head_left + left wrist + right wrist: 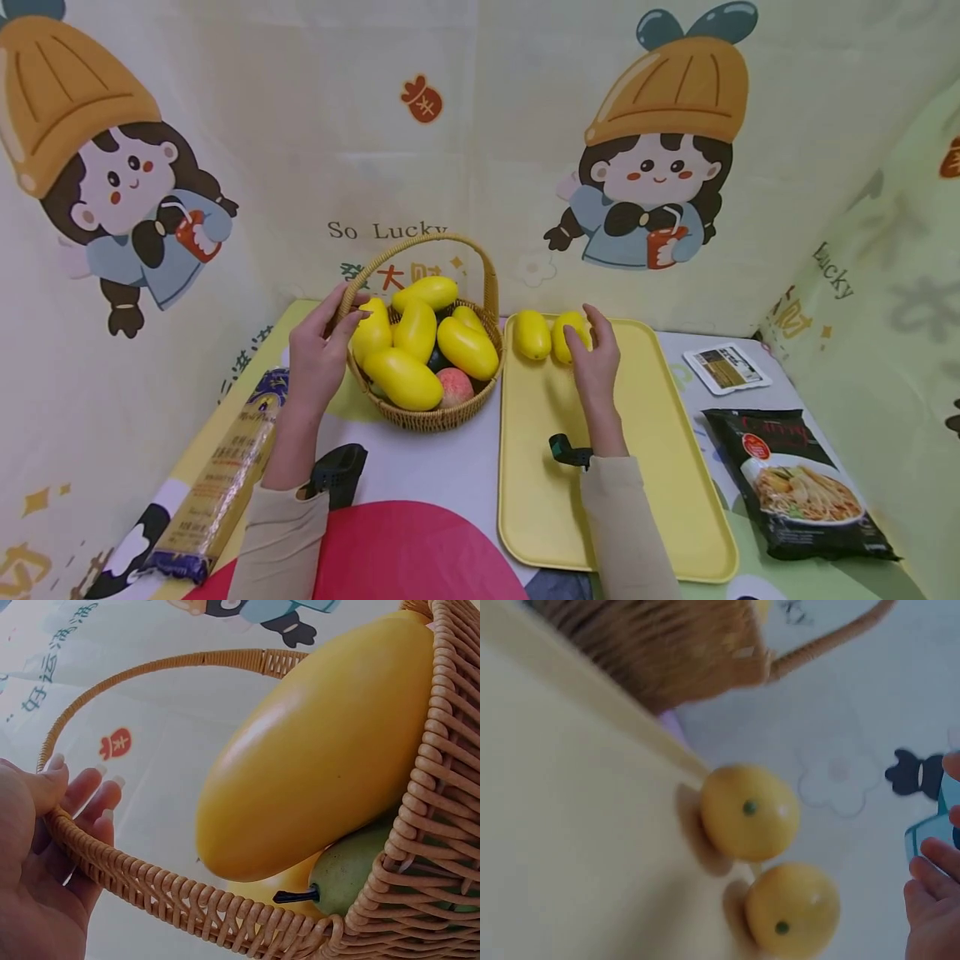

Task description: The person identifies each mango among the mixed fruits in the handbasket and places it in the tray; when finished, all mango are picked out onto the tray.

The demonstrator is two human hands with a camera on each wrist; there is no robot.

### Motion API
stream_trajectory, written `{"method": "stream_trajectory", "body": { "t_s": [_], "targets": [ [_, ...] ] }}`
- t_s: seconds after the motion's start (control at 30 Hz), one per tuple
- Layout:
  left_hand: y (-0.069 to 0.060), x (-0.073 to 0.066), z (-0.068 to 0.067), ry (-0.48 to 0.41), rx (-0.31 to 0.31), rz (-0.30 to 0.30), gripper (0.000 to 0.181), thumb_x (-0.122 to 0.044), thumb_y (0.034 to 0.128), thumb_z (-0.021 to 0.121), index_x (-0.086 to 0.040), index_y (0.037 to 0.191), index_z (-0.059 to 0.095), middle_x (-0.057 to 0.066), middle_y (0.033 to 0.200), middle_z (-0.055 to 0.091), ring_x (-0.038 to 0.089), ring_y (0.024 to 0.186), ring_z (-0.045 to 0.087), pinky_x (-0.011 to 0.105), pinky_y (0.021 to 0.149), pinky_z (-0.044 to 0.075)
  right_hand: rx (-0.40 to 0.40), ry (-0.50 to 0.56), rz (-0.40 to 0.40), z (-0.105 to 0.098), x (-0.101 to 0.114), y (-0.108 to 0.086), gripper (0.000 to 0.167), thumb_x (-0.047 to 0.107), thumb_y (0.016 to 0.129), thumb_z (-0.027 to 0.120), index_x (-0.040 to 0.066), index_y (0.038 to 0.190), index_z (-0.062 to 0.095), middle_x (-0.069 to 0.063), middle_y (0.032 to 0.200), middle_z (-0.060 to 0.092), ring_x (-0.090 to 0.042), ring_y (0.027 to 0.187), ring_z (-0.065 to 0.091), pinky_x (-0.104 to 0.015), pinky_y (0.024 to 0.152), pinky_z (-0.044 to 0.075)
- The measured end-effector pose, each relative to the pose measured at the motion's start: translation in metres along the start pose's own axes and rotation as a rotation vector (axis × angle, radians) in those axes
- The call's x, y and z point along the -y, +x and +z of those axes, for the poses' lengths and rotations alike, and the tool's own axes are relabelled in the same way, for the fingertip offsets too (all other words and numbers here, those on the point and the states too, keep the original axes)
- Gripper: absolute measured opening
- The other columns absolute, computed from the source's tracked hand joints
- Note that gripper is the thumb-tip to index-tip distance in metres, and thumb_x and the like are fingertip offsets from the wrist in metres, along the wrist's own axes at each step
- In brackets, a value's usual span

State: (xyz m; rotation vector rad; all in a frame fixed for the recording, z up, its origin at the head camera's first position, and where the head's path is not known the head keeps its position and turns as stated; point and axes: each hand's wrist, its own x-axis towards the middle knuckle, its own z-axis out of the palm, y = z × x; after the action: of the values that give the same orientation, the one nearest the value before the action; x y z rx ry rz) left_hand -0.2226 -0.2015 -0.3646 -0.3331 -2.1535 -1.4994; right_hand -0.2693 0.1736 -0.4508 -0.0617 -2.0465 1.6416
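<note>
My left hand (318, 354) is at the left side of the handle of a wicker basket (431, 423). In the left wrist view its thumb and fingers curl around the woven handle (124, 874). The basket holds several yellow mangoes (405, 379), a peach (454, 388) and a green pear (349, 874). Two more mangoes (532, 335) lie side by side at the far left of a yellow tray (645, 467). Above the tray, beside the right one of these mangoes, hovers my right hand (597, 375), its fingers apart and holding nothing.
A gold and blue packet of pasta (225, 475) lies left of the basket. Right of the tray are a small white flat package (726, 369) and a black noodle packet (798, 487). Printed cloth (510, 125) forms a wall behind everything.
</note>
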Motion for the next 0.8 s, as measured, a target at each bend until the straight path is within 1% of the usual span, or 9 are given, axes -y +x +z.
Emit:
{"method": "stream_trajectory", "body": {
  "t_s": [0.13,0.27,0.47,0.57,0.67,0.73,0.8],
  "targets": [
    [-0.001,0.0,0.0,-0.008,0.004,-0.01,0.046,-0.019,0.1019,0.054,-0.023,0.147,0.049,0.013,0.129,0.066,-0.005,0.105,0.064,0.008,0.095,0.048,0.088,0.015,-0.011,0.008,0.015,-0.001,0.052,0.023,0.096,0.066,0.012,0.144,0.051,-0.008,0.149,0.05,-0.025,0.14,0.043,-0.041,0.123,0.03],
    [0.0,0.001,-0.001,-0.002,0.008,-0.018,0.046,-0.02,0.1017,0.054,-0.024,0.147,0.049,0.01,0.129,0.067,-0.003,0.105,0.065,0.008,0.096,0.048,0.167,0.002,-0.012,0.021,0.024,-0.004,0.053,0.021,0.096,0.067,0.011,0.144,0.05,-0.011,0.149,0.05,-0.027,0.139,0.044,-0.042,0.123,0.031],
    [0.002,0.001,-0.004,0.018,0.004,-0.001,0.044,-0.02,0.1018,0.054,-0.027,0.145,0.051,0.013,0.127,0.066,-0.003,0.104,0.065,0.009,0.094,0.049,0.26,-0.022,-0.028,0.045,0.038,-0.01,0.054,0.022,0.094,0.069,0.014,0.144,0.051,-0.009,0.148,0.051,-0.024,0.137,0.047,-0.043,0.12,0.035],
    [0.003,0.002,-0.005,0.03,-0.002,0.003,0.045,-0.021,0.1018,0.054,-0.028,0.146,0.05,0.01,0.127,0.067,-0.004,0.104,0.065,0.008,0.094,0.049,0.333,-0.035,-0.052,0.057,0.042,-0.015,0.057,0.024,0.093,0.07,0.015,0.145,0.05,-0.011,0.148,0.051,-0.026,0.136,0.049,-0.046,0.118,0.038],
    [0.002,0.003,-0.004,0.027,0.0,0.004,0.046,-0.02,0.1017,0.054,-0.025,0.147,0.049,0.01,0.127,0.067,-0.005,0.104,0.065,0.008,0.094,0.049,0.415,-0.072,-0.064,0.066,0.046,-0.022,0.06,0.025,0.092,0.072,0.013,0.146,0.049,-0.012,0.147,0.052,-0.03,0.134,0.051,-0.049,0.114,0.043],
    [0.001,0.004,-0.003,0.017,0.008,0.006,0.046,-0.019,0.1016,0.055,-0.024,0.147,0.05,0.011,0.127,0.067,-0.004,0.104,0.065,0.009,0.094,0.05,0.466,-0.122,-0.067,0.071,0.049,-0.028,0.063,0.025,0.09,0.073,0.013,0.146,0.048,-0.011,0.146,0.053,-0.031,0.133,0.052,-0.049,0.111,0.045],
    [0.002,0.005,-0.002,0.01,0.014,0.015,0.046,-0.018,0.1016,0.055,-0.022,0.147,0.049,0.011,0.128,0.067,-0.004,0.105,0.065,0.01,0.094,0.05,0.501,-0.196,-0.081,0.077,0.051,-0.032,0.064,0.026,0.09,0.074,0.014,0.147,0.048,-0.01,0.146,0.053,-0.031,0.132,0.053,-0.049,0.111,0.045]
  ]
}}
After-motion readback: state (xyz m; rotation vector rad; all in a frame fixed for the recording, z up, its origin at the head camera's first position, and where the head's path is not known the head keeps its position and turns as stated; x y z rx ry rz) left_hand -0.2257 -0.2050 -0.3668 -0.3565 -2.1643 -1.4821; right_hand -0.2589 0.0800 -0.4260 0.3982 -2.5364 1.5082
